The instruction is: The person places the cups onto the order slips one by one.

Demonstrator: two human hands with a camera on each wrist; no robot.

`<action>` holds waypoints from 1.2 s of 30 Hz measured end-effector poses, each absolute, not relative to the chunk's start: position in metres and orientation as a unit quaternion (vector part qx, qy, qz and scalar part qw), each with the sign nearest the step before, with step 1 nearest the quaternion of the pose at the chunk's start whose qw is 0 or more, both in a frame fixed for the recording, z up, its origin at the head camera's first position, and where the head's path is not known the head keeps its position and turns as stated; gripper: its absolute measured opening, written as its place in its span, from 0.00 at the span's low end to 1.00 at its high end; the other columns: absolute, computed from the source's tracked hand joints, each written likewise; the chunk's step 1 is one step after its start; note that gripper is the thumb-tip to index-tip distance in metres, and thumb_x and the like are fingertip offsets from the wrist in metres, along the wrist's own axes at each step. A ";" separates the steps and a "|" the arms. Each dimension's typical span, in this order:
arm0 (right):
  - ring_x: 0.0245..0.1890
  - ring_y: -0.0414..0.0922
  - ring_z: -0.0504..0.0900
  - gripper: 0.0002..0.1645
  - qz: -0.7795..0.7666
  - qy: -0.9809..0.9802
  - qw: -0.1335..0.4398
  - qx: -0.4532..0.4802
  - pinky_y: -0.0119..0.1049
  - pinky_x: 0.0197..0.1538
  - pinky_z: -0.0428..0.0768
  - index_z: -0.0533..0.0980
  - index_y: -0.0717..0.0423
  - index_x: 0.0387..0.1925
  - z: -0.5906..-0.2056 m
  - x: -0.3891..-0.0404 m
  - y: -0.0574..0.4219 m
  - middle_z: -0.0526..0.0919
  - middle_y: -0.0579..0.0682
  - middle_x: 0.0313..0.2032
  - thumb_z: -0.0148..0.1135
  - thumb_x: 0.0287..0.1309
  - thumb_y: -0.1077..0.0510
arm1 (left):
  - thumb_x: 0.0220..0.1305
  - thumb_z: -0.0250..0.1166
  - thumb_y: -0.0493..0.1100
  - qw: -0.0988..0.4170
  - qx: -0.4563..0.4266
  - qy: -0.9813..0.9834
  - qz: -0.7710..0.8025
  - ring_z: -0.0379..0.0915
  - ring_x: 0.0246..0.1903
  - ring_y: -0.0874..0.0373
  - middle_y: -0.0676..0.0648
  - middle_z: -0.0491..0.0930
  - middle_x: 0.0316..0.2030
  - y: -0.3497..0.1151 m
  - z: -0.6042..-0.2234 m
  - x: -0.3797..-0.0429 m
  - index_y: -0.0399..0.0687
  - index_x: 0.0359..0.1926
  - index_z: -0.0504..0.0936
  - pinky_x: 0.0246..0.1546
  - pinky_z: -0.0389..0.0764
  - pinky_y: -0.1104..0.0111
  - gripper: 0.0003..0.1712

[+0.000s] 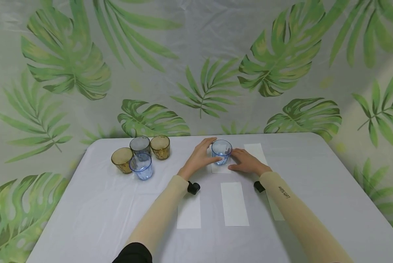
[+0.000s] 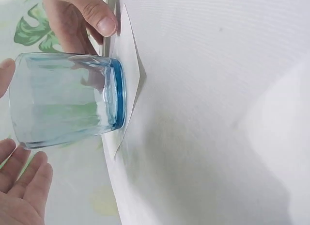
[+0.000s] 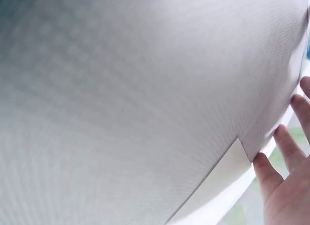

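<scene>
A clear blue drinking glass (image 1: pixel 221 148) stands upright on a white paper sheet (image 1: pixel 218 169) toward the back of the table. My left hand (image 1: pixel 199 157) is on its left side, thumb in front and fingers reaching behind. In the left wrist view, the spread left fingers (image 2: pixel 35 179) come right at the glass's rim, with the thumb tip at the opposite side. To the right of the glass is my right hand (image 1: pixel 248 161), its thumb and fingers apart and nothing in its grip. The right wrist view shows its fingertips (image 3: pixel 286 143) low by the tablecloth.
At the back left stand two amber glasses (image 1: pixel 122 159) (image 1: pixel 161 148), a grey glass (image 1: pixel 140 144) and another blue glass (image 1: pixel 142 168), close together. More white sheets lie nearer: one left (image 1: pixel 189 215), one central (image 1: pixel 235 204), one under the right forearm (image 1: pixel 276 209). Another sheet (image 1: pixel 255 150) lies back right.
</scene>
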State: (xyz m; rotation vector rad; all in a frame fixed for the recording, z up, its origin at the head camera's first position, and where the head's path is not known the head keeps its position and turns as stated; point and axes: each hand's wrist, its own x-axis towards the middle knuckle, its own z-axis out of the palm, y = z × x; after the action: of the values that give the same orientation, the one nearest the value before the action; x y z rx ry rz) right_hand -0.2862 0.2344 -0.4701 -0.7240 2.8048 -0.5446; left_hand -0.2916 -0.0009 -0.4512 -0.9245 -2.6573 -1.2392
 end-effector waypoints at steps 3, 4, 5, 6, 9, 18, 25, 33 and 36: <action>0.66 0.65 0.56 0.42 -0.196 0.943 0.088 -0.254 0.57 0.68 0.52 0.61 0.72 0.65 -0.471 -0.288 0.235 0.63 0.69 0.65 0.62 0.61 0.48 | 0.54 0.73 0.49 0.036 -0.303 -0.861 -0.407 0.67 0.59 0.48 0.43 0.66 0.64 -0.005 -0.450 -0.289 0.39 0.69 0.63 0.58 0.70 0.62 0.45; 0.66 0.65 0.56 0.41 -0.199 0.942 0.084 -0.258 0.57 0.68 0.52 0.61 0.73 0.65 -0.471 -0.288 0.236 0.63 0.69 0.64 0.62 0.61 0.49 | 0.54 0.73 0.49 0.034 -0.303 -0.859 -0.411 0.67 0.59 0.48 0.42 0.66 0.64 -0.007 -0.448 -0.288 0.39 0.69 0.63 0.58 0.70 0.61 0.45; 0.66 0.65 0.57 0.41 -0.203 0.940 0.080 -0.262 0.57 0.68 0.52 0.62 0.73 0.65 -0.471 -0.288 0.236 0.64 0.69 0.64 0.62 0.61 0.49 | 0.55 0.73 0.49 0.032 -0.302 -0.858 -0.414 0.66 0.60 0.48 0.43 0.66 0.64 -0.008 -0.447 -0.287 0.40 0.69 0.63 0.59 0.70 0.61 0.45; 0.66 0.65 0.58 0.40 -0.206 0.939 0.074 -0.266 0.57 0.68 0.53 0.62 0.74 0.64 -0.471 -0.288 0.236 0.64 0.69 0.63 0.62 0.61 0.50 | 0.55 0.73 0.49 0.031 -0.301 -0.857 -0.417 0.66 0.60 0.48 0.43 0.66 0.64 -0.010 -0.446 -0.286 0.40 0.69 0.63 0.59 0.70 0.61 0.45; 0.65 0.65 0.60 0.39 -0.219 0.934 0.058 -0.275 0.56 0.68 0.54 0.63 0.74 0.63 -0.470 -0.287 0.238 0.66 0.69 0.63 0.63 0.60 0.52 | 0.55 0.73 0.49 0.030 -0.299 -0.852 -0.428 0.65 0.61 0.49 0.44 0.66 0.64 -0.016 -0.441 -0.280 0.42 0.69 0.63 0.60 0.69 0.62 0.45; 0.66 0.61 0.59 0.40 -0.247 0.934 0.044 -0.253 0.53 0.68 0.55 0.61 0.70 0.66 -0.463 -0.284 0.252 0.63 0.65 0.65 0.64 0.59 0.54 | 0.54 0.74 0.46 0.062 -0.314 -0.846 -0.427 0.65 0.61 0.51 0.43 0.68 0.63 -0.042 -0.431 -0.267 0.42 0.69 0.64 0.60 0.69 0.61 0.44; 0.67 0.62 0.58 0.38 -0.253 0.937 0.044 -0.237 0.56 0.67 0.56 0.62 0.65 0.68 -0.458 -0.280 0.267 0.63 0.64 0.66 0.64 0.60 0.54 | 0.53 0.74 0.46 0.079 -0.310 -0.847 -0.425 0.66 0.60 0.50 0.43 0.69 0.62 -0.063 -0.428 -0.254 0.43 0.68 0.65 0.59 0.70 0.57 0.44; 0.67 0.63 0.57 0.38 -0.254 0.940 0.046 -0.224 0.59 0.67 0.54 0.61 0.64 0.68 -0.458 -0.275 0.285 0.62 0.64 0.67 0.62 0.62 0.52 | 0.54 0.74 0.47 0.066 -0.296 -0.850 -0.431 0.65 0.61 0.49 0.43 0.69 0.63 -0.083 -0.428 -0.240 0.45 0.69 0.65 0.58 0.70 0.54 0.44; 0.67 0.63 0.57 0.39 -0.259 0.940 0.041 -0.219 0.59 0.66 0.54 0.62 0.64 0.68 -0.460 -0.274 0.293 0.62 0.64 0.67 0.62 0.62 0.50 | 0.53 0.74 0.48 0.074 -0.295 -0.852 -0.426 0.65 0.61 0.49 0.44 0.69 0.63 -0.092 -0.426 -0.236 0.45 0.69 0.65 0.58 0.71 0.54 0.44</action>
State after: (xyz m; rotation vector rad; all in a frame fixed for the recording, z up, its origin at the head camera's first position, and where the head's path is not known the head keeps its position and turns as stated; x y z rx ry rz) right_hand -0.2736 0.2926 -0.4600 -0.6716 2.8770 -0.7933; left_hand -0.2358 -0.0921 -0.4262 -0.8853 -2.5567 -1.2787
